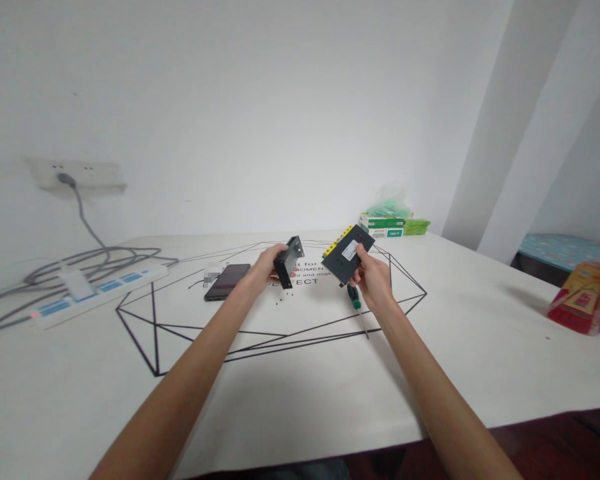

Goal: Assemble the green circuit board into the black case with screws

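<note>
My left hand [266, 268] is closed around a black metal housing [289, 261], a short box-like piece with small holes in its end flange. In my right hand [373, 277] is a flat black panel [349, 255] with a white label and a row of yellow connectors along its upper left edge. The two pieces are apart, both held above the table. Beneath my right hand lies a screwdriver [355, 298] with a green and black handle, partly hidden by the hand. Several tiny dark screws [281, 300] are scattered below the housing.
A dark smartphone [227, 281] lies left of my left hand. Further left is a white power strip [105, 293] with grey cables [95, 257]. Green-and-white boxes [386, 225] stand at the back right. A red and yellow package [586, 297] sits at the right. The white table [290, 393] has black printed lines.
</note>
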`<action>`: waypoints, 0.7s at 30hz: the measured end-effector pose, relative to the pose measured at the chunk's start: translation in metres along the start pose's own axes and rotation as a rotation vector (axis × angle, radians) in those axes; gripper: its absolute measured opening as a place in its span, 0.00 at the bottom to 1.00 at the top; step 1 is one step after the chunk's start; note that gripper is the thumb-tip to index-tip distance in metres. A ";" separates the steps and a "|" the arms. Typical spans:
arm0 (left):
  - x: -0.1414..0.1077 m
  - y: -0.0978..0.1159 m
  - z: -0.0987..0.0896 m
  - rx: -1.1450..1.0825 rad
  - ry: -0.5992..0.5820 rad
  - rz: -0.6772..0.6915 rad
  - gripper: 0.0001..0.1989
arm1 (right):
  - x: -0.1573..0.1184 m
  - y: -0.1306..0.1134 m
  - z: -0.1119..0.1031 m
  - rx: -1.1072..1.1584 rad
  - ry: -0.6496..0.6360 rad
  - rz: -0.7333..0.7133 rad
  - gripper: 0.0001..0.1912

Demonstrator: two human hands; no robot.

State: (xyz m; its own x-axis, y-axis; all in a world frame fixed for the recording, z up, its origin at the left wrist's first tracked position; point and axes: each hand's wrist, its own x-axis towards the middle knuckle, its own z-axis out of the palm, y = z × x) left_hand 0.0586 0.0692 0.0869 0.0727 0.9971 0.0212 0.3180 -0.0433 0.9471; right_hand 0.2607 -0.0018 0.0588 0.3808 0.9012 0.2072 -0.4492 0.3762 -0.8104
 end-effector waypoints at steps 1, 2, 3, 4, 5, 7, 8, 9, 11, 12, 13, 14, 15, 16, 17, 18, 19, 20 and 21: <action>-0.005 -0.001 -0.006 -0.113 -0.060 -0.003 0.19 | -0.002 0.001 0.002 0.004 -0.039 0.038 0.24; -0.011 -0.003 -0.009 -0.392 -0.138 -0.047 0.19 | -0.004 0.002 0.004 -0.003 -0.082 0.076 0.23; -0.016 -0.006 -0.010 -0.601 -0.185 -0.102 0.18 | -0.006 0.004 0.005 -0.018 -0.128 0.114 0.23; -0.022 -0.011 -0.008 -0.730 -0.169 -0.136 0.16 | -0.008 0.005 0.007 -0.038 -0.175 0.150 0.22; -0.028 -0.016 -0.005 -0.803 -0.149 -0.158 0.14 | -0.011 0.007 0.009 -0.060 -0.219 0.186 0.22; -0.038 -0.026 0.003 -0.864 -0.119 -0.176 0.11 | -0.015 0.010 0.011 -0.115 -0.283 0.251 0.22; -0.043 -0.032 0.008 -0.858 -0.122 -0.196 0.10 | -0.017 0.011 0.011 -0.149 -0.301 0.277 0.21; -0.048 -0.036 0.013 -0.838 -0.151 -0.230 0.11 | -0.018 0.012 0.011 -0.184 -0.313 0.293 0.21; -0.057 -0.042 0.020 -0.831 -0.216 -0.261 0.12 | -0.020 0.014 0.010 -0.242 -0.331 0.314 0.20; -0.060 -0.043 0.023 -0.835 -0.242 -0.277 0.13 | -0.020 0.015 0.010 -0.260 -0.335 0.322 0.20; -0.064 -0.044 0.026 -0.840 -0.253 -0.279 0.13 | -0.020 0.015 0.009 -0.271 -0.340 0.331 0.20; -0.066 -0.043 0.028 -0.845 -0.263 -0.272 0.14 | -0.021 0.016 0.008 -0.280 -0.345 0.340 0.19; -0.068 -0.042 0.029 -0.849 -0.272 -0.266 0.15 | -0.021 0.016 0.008 -0.286 -0.349 0.350 0.19; -0.070 -0.040 0.030 -0.848 -0.279 -0.262 0.16 | -0.022 0.017 0.007 -0.291 -0.353 0.356 0.18; -0.071 -0.038 0.030 -0.841 -0.279 -0.258 0.16 | -0.023 0.017 0.007 -0.294 -0.356 0.357 0.18; -0.072 -0.036 0.030 -0.829 -0.274 -0.254 0.17 | -0.025 0.018 0.007 -0.295 -0.357 0.355 0.18; -0.073 -0.034 0.030 -0.812 -0.264 -0.250 0.17 | -0.026 0.019 0.008 -0.297 -0.358 0.352 0.19; -0.073 -0.033 0.029 -0.796 -0.255 -0.245 0.17 | -0.027 0.019 0.008 -0.298 -0.359 0.348 0.19; -0.073 -0.032 0.028 -0.782 -0.251 -0.241 0.18 | -0.028 0.020 0.008 -0.300 -0.361 0.345 0.20</action>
State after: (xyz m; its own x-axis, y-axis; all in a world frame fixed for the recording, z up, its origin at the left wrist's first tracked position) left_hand 0.0698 -0.0044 0.0463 0.3235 0.9262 -0.1937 -0.3853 0.3159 0.8670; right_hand 0.2344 -0.0178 0.0413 -0.0708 0.9969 0.0345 -0.2297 0.0174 -0.9731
